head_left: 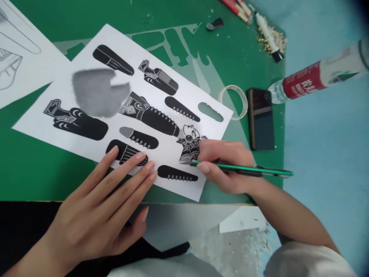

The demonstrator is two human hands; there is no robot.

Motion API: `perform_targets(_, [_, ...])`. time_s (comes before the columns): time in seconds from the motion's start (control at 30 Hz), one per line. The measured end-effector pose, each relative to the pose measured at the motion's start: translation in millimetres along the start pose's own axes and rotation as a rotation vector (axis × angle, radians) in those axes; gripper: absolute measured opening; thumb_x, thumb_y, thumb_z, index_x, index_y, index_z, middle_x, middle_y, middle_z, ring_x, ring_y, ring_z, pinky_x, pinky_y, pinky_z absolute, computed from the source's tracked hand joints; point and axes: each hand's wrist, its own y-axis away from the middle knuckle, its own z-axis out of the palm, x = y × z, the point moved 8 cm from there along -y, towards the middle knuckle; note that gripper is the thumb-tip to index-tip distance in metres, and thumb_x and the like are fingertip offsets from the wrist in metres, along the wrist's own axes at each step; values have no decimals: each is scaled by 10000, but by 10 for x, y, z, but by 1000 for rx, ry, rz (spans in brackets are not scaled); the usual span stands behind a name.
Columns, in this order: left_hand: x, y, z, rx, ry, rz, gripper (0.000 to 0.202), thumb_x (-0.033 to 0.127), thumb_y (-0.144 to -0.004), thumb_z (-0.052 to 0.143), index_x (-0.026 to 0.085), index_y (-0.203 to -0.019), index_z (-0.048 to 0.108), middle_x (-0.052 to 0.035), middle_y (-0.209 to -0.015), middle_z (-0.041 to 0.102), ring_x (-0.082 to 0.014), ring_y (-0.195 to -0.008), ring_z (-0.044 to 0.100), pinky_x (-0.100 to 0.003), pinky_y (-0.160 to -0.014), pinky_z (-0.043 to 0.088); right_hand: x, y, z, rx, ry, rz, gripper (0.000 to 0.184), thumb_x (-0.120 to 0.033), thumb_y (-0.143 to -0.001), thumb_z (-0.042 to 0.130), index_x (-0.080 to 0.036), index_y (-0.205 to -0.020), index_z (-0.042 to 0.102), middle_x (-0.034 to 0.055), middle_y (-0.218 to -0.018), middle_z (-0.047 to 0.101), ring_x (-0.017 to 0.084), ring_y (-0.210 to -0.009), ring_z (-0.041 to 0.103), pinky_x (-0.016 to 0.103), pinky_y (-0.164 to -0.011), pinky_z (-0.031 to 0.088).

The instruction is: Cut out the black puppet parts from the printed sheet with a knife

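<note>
A white sheet (86,127) printed with several black shapes lies on a green cutting mat (34,169). My left hand (103,207) rests flat on the sheet's near edge, fingers stretched out over a black shape. My right hand (227,165) is closed around a green-handled craft knife (250,170), its tip at a small black figure (188,148) near the sheet's right edge. One shape near that edge is cut out, showing green mat through the hole (210,112).
A roll of clear tape (234,102), a dark phone (261,118) and a plastic bottle with a red label (311,79) lie to the right. Pens and small brass pieces (269,36) sit at the back right. Another drawing (20,65) lies at far left.
</note>
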Motion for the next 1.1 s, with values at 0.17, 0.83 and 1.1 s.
perform_targets(0.17, [-1, -9, -1, -1, 2, -11, 493, 169, -963, 662, 14, -1431, 652, -159, -1467, 710, -361, -1463, 593, -583, -1364, 311, 59, -20, -14, 45, -81, 94, 327, -347, -1066, 627, -198, -775, 619, -20, -656, 639, 98, -555, 513, 237, -526, 374])
perform_targets(0.83, [358, -366, 170, -43, -49, 67, 480, 191, -1025, 682, -37, -1444, 629, -224, -1503, 665, -362, -1559, 482, -537, -1374, 297, 279, -106, -174, 178, -228, 276, 405, -496, -1047, 649, -196, -777, 619, -39, -671, 619, 106, -611, 487, 246, -600, 440])
perform_targets(1.1, [454, -309, 379, -85, 13, 69, 429, 125, -1035, 673, -41, -1428, 640, -250, -1509, 651, -393, -1608, 390, -562, -1378, 272, 278, -96, -175, 126, -188, 311, 341, -384, -1063, 630, -215, -772, 574, -45, -684, 584, 117, -695, 515, 252, -640, 435])
